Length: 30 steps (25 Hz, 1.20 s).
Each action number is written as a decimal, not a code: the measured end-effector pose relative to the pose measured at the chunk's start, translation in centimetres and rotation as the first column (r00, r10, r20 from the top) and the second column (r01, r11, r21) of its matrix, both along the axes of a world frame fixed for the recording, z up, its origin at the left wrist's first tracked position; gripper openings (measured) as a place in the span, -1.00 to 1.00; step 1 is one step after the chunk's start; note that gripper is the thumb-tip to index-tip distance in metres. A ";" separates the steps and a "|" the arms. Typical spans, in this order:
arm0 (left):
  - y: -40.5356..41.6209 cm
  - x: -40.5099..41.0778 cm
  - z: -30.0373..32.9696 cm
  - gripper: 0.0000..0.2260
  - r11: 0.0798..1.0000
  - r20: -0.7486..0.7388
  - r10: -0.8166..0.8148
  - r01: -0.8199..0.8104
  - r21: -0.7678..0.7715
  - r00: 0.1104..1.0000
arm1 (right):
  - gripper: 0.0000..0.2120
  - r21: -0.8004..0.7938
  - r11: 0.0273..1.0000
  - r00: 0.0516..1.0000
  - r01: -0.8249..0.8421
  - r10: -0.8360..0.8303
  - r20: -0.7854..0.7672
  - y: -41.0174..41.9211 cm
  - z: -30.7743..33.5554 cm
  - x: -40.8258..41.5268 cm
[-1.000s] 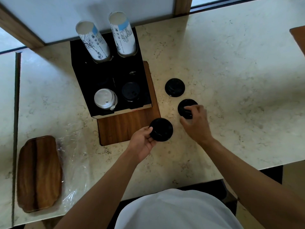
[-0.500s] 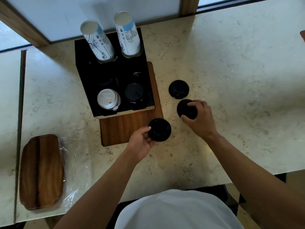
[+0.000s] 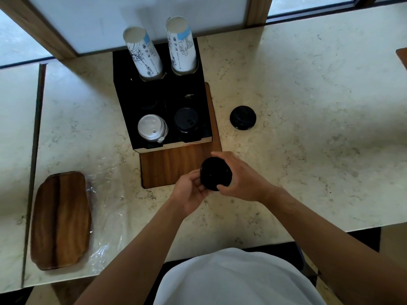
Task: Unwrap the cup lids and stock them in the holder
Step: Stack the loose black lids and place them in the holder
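Both hands meet over a stack of black cup lids (image 3: 214, 172) just in front of the wooden board. My left hand (image 3: 191, 191) grips the stack from the left and below, and my right hand (image 3: 239, 179) curls round its right side. One more black lid (image 3: 243, 117) lies alone on the marble counter to the right of the black holder (image 3: 123, 102). In the holder's front row sit a stack of white lids (image 3: 152, 128) on the left and black lids (image 3: 186, 119) on the right.
Two stacks of paper cups (image 3: 143, 53) stand in the holder's back row. The holder sits on a wooden board (image 3: 167, 168). A wooden tray (image 3: 60, 219) lies at the left on crumpled clear plastic wrap (image 3: 108, 194). The counter's front edge runs near my body.
My right hand picked up the lid it was touching and carried it left onto the lid in my left hand. Only one lid now lies loose on the counter.
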<state>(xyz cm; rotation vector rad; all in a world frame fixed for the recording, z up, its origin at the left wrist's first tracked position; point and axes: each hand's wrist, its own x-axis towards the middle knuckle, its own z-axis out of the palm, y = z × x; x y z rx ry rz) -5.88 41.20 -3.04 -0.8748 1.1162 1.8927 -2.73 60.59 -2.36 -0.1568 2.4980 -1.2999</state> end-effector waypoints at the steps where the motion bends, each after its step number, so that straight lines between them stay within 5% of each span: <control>1: -0.2 0.2 0.0 -0.72 1.000 0.005 0.007 -0.007 0.010 1.000 | -0.17 0.006 1.000 1.000 -0.003 0.003 0.004 0.0 -0.1 0.1; 13: 0.3 -0.7 0.2 -0.69 0.996 -0.070 -0.086 0.084 -0.024 0.994 | -0.18 -0.091 0.992 0.990 0.085 -0.073 0.122 0.1 -1.1 -0.4; 18: 0.7 -2.4 0.3 -0.71 0.999 -0.073 -0.051 0.051 -0.003 0.996 | -0.75 -0.356 0.757 0.806 0.548 -0.364 0.467 0.9 -2.3 -2.4; 24: 1.5 -4.2 -0.8 -0.69 0.998 -0.095 -0.018 0.024 0.061 0.995 | -0.77 -0.448 0.636 0.756 0.629 -0.363 0.545 2.3 -3.6 -5.1; 30: 2.4 -5.6 -2.1 -0.74 0.997 -0.091 0.001 0.006 0.079 0.996 | -0.77 -0.446 0.684 0.762 0.577 -0.256 0.595 4.5 -3.6 -7.5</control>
